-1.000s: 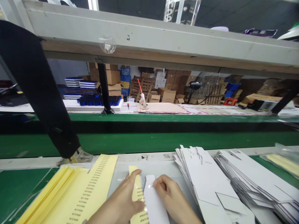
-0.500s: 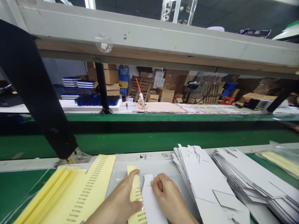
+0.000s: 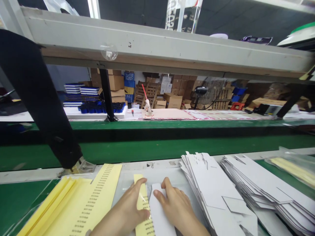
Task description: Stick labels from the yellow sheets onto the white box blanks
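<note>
Head view: left hand (image 3: pixel 124 209), fingers clamped on a narrow yellow printed label strip (image 3: pixel 142 203); right hand (image 3: pixel 176 206), fingers together, pressed on a white die-cut card blank (image 3: pixel 159 213) just right of the strip. Both long axes run away from the person; stacked white card blanks (image 3: pixel 216 193) lie further right.

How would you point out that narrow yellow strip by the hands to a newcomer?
Find the green workbench before the person. Between the wide yellow printed sheets and the stacked white die-cut cards, the left hand presses a narrow yellow strip of small print. It alone lies against a white card piece under the right hand.
</note>
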Motion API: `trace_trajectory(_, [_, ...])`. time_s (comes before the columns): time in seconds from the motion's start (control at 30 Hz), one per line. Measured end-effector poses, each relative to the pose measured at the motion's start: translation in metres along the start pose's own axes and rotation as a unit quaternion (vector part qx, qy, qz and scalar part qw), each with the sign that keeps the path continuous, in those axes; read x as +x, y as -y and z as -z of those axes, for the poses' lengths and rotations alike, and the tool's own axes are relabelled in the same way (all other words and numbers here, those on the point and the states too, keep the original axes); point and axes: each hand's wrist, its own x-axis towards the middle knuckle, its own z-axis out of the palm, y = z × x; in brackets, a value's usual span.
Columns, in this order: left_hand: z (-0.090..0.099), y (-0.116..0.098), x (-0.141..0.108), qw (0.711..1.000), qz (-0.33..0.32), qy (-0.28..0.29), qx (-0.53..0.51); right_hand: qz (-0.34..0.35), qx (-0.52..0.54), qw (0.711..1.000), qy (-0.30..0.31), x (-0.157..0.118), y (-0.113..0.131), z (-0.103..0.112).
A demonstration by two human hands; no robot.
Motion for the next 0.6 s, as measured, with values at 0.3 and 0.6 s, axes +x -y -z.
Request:
trace_trajectory(0.3, [0.026,-0.006,-0.007,0.999,-0.033,0.006,-0.042,0.028,0.090,0.995,-0.038,-0.007,-0.005,0.009])
trace_trajectory(0.6, [0.064,-0.034,-0.030,0.996,-0.001,0.014,-0.089,0.040,0.287,0.953,-0.089,-0.005,-0.001,0.057])
